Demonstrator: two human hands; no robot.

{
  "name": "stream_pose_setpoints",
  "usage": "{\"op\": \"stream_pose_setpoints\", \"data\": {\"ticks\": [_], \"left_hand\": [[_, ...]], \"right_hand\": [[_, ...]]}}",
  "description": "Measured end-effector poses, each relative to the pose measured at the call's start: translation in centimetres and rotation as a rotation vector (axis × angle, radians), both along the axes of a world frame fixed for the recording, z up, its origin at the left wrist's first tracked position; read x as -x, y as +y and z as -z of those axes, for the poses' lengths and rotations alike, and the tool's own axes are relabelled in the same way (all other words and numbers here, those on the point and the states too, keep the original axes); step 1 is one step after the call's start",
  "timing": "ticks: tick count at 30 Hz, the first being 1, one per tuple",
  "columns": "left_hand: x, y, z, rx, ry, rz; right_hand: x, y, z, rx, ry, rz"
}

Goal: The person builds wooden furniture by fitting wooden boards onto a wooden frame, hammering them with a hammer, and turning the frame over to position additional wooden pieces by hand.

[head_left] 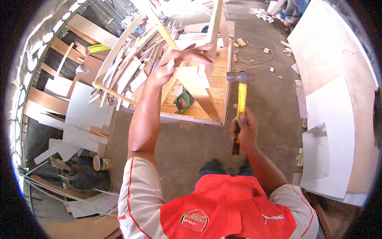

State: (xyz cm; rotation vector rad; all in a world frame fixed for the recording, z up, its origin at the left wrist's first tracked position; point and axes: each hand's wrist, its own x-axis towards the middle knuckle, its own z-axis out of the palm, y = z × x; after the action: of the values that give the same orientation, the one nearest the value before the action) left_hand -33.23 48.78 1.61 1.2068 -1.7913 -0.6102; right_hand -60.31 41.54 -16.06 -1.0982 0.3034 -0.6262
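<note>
My right hand (pixel 246 125) is wrapped round the handle of a hammer (pixel 242 97) with a yellow and black grip. The hammer stands upright, its metal head on top, just right of a wooden frame (pixel 199 89). Over the frame's near upper corner lies my left hand (pixel 181 61), fingers stretched out to the right and slightly apart. It seems to rest on the wood; whether anything small is under the fingers is hidden. Light wooden legs rise behind that hand. Beneath the frame, a green-handled saw (pixel 183 101) lies on a plank-topped work table (pixel 218 93).
Wood offcuts (pixel 131 65) are heaped on the table's left side. Large pale boards (pixel 330 139) lean at the right. More boards (pixel 85 115) and a small tub (pixel 102 163) are at the left. A cable (pixel 260 40) and scraps lie on the floor beyond.
</note>
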Motion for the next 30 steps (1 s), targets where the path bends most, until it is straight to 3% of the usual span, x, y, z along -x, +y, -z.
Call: {"op": "stream_pose_setpoints", "data": {"ticks": [7, 13, 17, 19, 25, 29, 30], "left_hand": [[-2.0, -1.2, 1.4, 0.166, -0.223, 0.133], [-1.7, -1.0, 1.0, 0.232, -0.232, 0.197], [-1.3, -1.0, 1.6, 0.134, -0.070, 0.172], [-1.0, -0.5, 1.6, 0.062, 0.080, 0.138], [-0.8, -0.6, 0.5, 0.064, -0.134, 0.055], [-0.3, -1.0, -0.1, 0.065, -0.111, 0.088], [0.2, -1.0, -0.3, 0.092, -0.150, -0.020]], "right_hand": [[-1.5, 3.4, -0.5, 0.056, 0.047, 0.160], [-3.6, 6.1, 0.3, 0.031, -0.009, 0.276], [-3.6, 6.3, -0.4, -0.023, -0.009, 0.312], [-3.7, 5.9, -0.5, 0.007, -0.011, 0.283], [-3.3, 3.3, 0.8, 0.132, -0.021, 0.170], [-2.9, 1.2, 1.1, 0.183, -0.045, 0.105], [-2.9, 0.8, 1.2, 0.163, -0.043, 0.098]]}}
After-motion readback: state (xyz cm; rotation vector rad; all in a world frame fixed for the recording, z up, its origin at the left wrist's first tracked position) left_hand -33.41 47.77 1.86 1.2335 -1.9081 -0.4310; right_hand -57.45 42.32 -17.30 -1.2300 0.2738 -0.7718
